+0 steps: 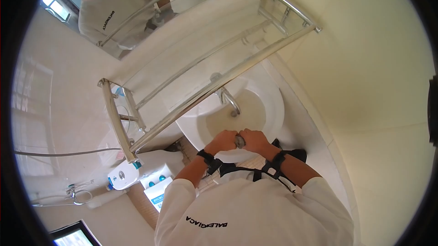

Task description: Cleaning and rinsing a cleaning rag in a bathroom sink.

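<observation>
Over the near rim of a white washbasin (277, 109), my left hand (221, 141) and my right hand (255, 140) meet, both closed on a small grey wet-looking cloth (240, 141). Only a short piece of the cloth shows between the two fists. Beyond the hands, a chrome faucet (232, 100) curves down into the basin, which holds somewhat cloudy water (222, 121). Black straps with small devices are around both wrists.
A glass shelf with a chrome rail (205, 92) spans above the basin, below a mirror (137, 6). At left are a white toilet tank (125, 176), a box with blue caps (155, 188) and a thin hose (68, 154). A yellowish wall (359, 75) stands at right.
</observation>
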A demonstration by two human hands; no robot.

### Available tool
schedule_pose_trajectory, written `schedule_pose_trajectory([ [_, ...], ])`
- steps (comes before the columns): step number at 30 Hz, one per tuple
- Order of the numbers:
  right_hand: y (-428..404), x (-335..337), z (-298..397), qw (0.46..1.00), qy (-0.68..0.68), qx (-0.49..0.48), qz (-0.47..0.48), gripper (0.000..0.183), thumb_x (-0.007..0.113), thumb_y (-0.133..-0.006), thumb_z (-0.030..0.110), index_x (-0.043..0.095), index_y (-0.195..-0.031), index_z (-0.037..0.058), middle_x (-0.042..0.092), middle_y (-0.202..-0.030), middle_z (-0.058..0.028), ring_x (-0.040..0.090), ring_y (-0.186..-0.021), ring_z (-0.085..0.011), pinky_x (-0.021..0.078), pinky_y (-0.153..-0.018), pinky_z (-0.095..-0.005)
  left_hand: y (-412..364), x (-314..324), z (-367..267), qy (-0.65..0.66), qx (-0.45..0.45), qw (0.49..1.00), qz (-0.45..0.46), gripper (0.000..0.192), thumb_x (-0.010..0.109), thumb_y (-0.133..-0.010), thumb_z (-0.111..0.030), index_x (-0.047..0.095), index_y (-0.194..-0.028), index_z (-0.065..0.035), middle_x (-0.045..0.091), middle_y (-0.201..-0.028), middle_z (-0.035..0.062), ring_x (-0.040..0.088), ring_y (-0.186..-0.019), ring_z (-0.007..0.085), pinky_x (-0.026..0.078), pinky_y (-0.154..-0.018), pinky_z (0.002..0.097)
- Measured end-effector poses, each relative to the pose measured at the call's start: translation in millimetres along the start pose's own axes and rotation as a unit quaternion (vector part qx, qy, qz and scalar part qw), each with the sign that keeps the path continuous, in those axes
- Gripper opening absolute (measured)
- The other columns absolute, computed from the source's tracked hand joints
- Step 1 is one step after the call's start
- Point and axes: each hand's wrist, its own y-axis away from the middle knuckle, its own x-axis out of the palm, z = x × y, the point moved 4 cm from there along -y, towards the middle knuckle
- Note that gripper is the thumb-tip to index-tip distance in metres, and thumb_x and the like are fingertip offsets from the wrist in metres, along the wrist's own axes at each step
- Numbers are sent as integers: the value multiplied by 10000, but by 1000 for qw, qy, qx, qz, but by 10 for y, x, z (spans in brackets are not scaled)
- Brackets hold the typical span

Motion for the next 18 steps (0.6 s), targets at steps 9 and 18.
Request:
schedule_pose_trajectory([
  [9, 249, -49, -443, 983, -65, 171, -17, 524, 733, -645, 264, 508, -1087, 96, 591, -1019, -137, 592, -1006, -328, 488, -820, -448, 827, -876, 197, -19, -69, 980, -186, 400, 641, -773, -194, 614, -1171, -168, 666, -866, 144, 630, -875, 306, 472, -854, 446],
  [18, 486, -176, -659, 967, -94, 219, -93, 553, 737, -610, 254, 547, -1103, 89, 609, -1044, -156, 592, -1018, -345, 490, -848, -438, 1945, -1542, -477, 169, 157, 970, -78, 337, 664, -752, -147, 641, -1051, 5, 653, -1057, 134, 613, -941, 305, 465, -868, 394],
])
